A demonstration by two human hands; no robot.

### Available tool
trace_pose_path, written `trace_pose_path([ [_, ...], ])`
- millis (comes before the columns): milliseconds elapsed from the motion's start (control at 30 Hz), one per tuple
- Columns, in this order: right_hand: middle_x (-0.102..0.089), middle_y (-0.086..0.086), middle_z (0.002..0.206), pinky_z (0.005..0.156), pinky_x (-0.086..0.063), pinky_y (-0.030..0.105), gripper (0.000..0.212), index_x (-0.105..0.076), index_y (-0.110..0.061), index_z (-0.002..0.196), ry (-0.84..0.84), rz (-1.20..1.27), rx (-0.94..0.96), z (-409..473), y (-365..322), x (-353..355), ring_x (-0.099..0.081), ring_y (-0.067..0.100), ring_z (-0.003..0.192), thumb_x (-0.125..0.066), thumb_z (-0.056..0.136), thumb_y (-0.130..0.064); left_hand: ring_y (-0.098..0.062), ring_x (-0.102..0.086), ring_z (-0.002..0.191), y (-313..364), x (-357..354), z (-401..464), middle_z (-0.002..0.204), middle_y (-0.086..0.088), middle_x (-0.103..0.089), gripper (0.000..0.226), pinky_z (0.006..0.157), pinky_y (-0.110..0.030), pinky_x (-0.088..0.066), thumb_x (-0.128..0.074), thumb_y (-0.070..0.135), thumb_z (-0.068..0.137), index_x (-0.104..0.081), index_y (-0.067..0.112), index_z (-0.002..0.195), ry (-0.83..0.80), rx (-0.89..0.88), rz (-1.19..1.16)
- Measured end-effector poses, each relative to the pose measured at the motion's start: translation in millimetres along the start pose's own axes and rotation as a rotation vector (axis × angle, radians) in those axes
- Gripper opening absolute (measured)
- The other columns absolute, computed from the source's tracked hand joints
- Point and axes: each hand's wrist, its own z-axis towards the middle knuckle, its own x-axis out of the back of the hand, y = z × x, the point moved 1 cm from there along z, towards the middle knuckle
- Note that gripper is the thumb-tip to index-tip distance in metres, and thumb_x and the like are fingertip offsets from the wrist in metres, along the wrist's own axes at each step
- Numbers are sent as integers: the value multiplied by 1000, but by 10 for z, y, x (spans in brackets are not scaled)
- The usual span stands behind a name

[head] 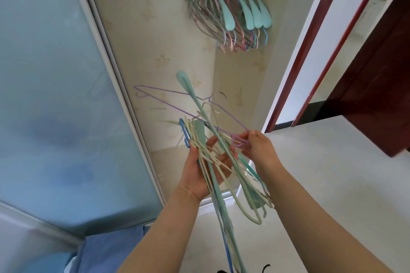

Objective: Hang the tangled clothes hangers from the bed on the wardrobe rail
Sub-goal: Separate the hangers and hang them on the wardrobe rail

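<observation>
Tangled hangers held before the open wardrobe, below the hung hangers; left hand fingers curled round the bundle; right hand pinches the purple wire hanger; light, springy, snag-prone; best drawn out by its hook.

The left hand and right hand sit near the middle, side by side, with the tangled bundle of hangers between them. The bundle lies across the left palm; one thin hanger reaches from the right hand's fingertips up and leftward. Beyond and above them, inside the open wardrobe, a cluster of hung hangers sits at the top. The sliding door stands to the left, the doorway and its door to the right. The floor spreads right of the hands.
</observation>
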Motion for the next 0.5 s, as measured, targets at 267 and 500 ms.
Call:
trace_pose_path([
  [267,-70,17,79,69,-59,34,40,-57,-4,101,211,190,-32,58,-242,412,-70,22,61,-29,104,-32,-32,-51,115,259,95,51,126,-11,-49,71,75,-42,-58,-88,44,58,-60,21,119,-93,22,-172],
  [500,-67,7,75,58,-51,22,35,-61,-19,91,469,-9,469,-54,-420,535,-64,20,56,-31,103,-34,-33,-61,103,454,254,111,104,-16,-65,67,84,-47,-56,-92,46,49,-70,13,103,1,-20,-142],
])
